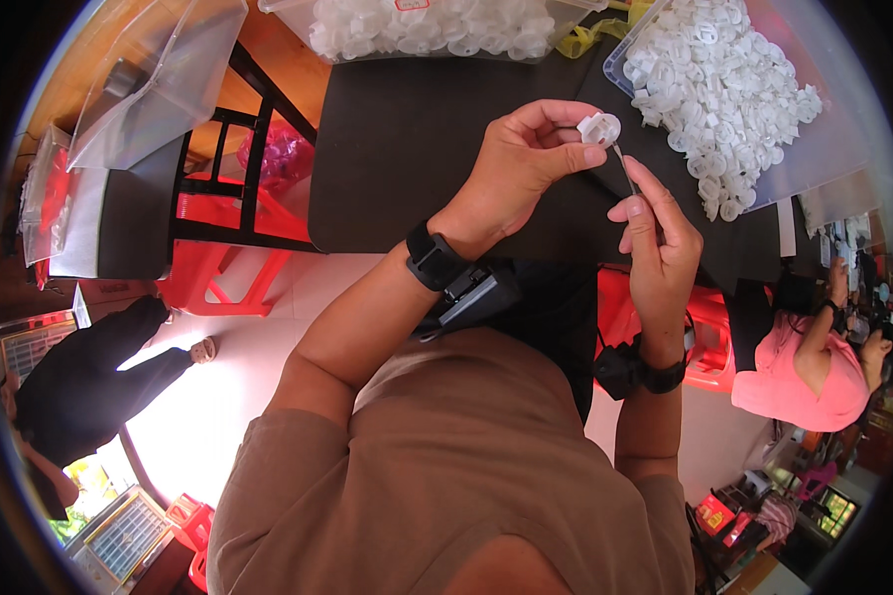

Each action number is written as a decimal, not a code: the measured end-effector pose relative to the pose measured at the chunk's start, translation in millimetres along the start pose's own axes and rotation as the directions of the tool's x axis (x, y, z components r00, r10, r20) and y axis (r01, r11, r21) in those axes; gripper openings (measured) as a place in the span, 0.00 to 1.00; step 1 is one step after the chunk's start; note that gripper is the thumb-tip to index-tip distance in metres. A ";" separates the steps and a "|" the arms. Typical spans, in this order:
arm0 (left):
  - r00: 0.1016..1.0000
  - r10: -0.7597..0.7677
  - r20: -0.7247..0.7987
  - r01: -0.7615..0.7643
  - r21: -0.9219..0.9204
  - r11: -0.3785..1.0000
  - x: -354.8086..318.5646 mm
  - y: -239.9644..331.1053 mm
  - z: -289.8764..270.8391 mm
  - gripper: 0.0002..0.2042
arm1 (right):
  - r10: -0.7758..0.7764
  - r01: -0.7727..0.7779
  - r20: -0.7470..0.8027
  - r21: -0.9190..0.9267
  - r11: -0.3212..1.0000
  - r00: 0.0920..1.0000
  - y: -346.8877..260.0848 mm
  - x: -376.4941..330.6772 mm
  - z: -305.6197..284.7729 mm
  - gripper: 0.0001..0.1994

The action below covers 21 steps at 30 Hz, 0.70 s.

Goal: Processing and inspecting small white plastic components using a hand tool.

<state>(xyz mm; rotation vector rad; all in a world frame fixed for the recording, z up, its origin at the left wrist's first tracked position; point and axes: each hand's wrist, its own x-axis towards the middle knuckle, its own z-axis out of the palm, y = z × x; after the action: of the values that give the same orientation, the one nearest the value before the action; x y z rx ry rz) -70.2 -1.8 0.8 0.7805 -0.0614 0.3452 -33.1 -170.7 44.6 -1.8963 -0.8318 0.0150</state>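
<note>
Between the thumb and fingers of my left hand (536, 154) is a small round white plastic part (599, 129) with a raised block on it. My right hand (660, 223) pinches a thin metal tool (626, 171), perhaps tweezers or a pick. Its tip reaches up to the lower edge of the white part. Both hands are held above the dark table (407, 159). Just beyond my right hand lies a heap of similar white plastic parts (714, 89) in a clear plastic tray (819, 164).
A clear bin (566, 15) of white parts stands at the table's far edge, beside a yellow plastic strip (590, 40). Red stools (218, 268) are around the table. A person in pink (804, 377) sits at right; a person in dark clothes (89, 387) is at left.
</note>
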 end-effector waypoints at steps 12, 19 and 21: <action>1.000 0.005 -0.005 -0.005 -0.011 1.000 -2.3 -1.7 3.4 0.17 | 0.009 -0.009 -0.005 0.002 1.000 1.000 -5.1 -0.8 -0.2 0.15; 1.000 -0.022 -0.008 0.022 -0.047 0.999 -4.6 -1.6 4.3 0.17 | 0.015 -0.015 -0.007 0.019 1.000 1.000 -4.8 -1.5 0.8 0.14; 1.000 -0.026 -0.005 0.025 -0.062 0.998 -4.7 -2.3 4.5 0.17 | 0.013 -0.012 -0.003 0.019 1.000 1.000 -4.0 -2.0 1.0 0.14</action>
<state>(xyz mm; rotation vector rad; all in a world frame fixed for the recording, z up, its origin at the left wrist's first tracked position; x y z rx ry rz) -73.6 -7.8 1.5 0.7187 -0.0568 0.3199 -37.1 -170.1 46.6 -1.8830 -0.8147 0.0273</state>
